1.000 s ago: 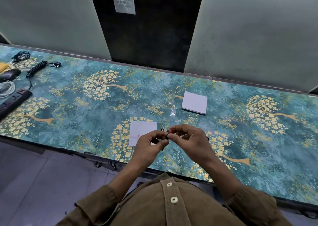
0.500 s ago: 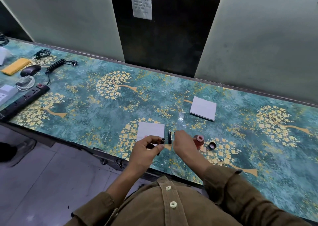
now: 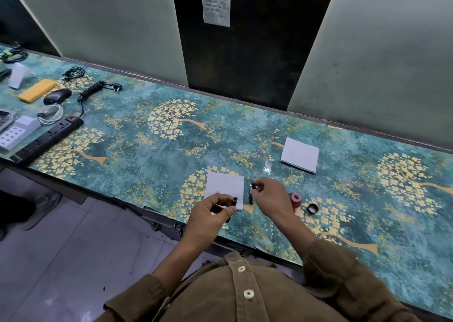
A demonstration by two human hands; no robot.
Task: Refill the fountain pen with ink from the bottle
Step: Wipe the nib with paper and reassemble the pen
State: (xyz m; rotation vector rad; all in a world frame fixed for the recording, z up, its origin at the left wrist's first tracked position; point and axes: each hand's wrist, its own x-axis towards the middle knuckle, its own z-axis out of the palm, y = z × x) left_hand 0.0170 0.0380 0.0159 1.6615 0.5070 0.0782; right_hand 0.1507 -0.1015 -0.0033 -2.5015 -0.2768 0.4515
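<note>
With the left hand (image 3: 208, 215) curled round the black pen barrel (image 3: 232, 202) and the right hand (image 3: 270, 198) pinching the thin dark nib section (image 3: 250, 194) low centre, a careless elbow could tip the small open red ink bottle (image 3: 295, 199) (uncapped, just right of that hand).

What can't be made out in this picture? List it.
- Ink bottle, head view: the right hand covers most of it; ink level unseen.
- Pen section: too small to tell nib or converter.
- Pen barrel: the left hand hides most of it.
- Bottle cap: too small for detail.
</note>
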